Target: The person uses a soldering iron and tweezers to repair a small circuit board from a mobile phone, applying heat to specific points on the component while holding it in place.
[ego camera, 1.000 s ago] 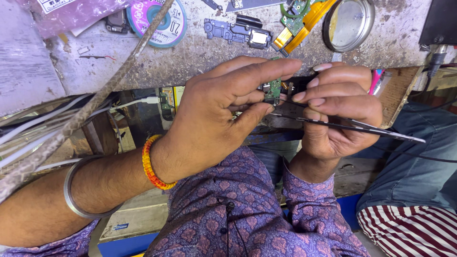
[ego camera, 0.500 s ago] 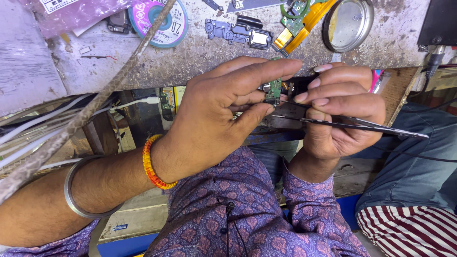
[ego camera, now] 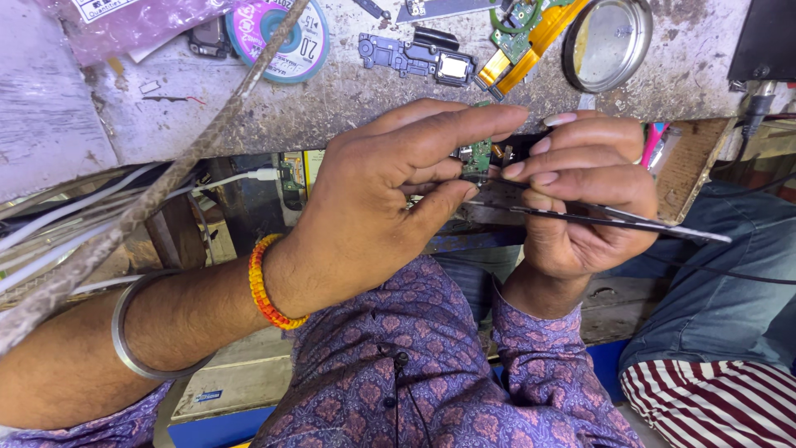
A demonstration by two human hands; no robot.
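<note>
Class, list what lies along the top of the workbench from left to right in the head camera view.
Pink plastic bag → round solder-wick spool → dark metal phone part → green board with orange flex strip → round metal tin lid.

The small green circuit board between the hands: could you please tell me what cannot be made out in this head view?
- Small green circuit board: mostly covered by the left hand fingers; its full shape is hidden.
- Thin black metal tweezers: their tips vanish behind the right hand, so contact with the board is unclear.
- Round metal tin lid: top cut by the frame edge.
- Board components: too small to identify.
</note>
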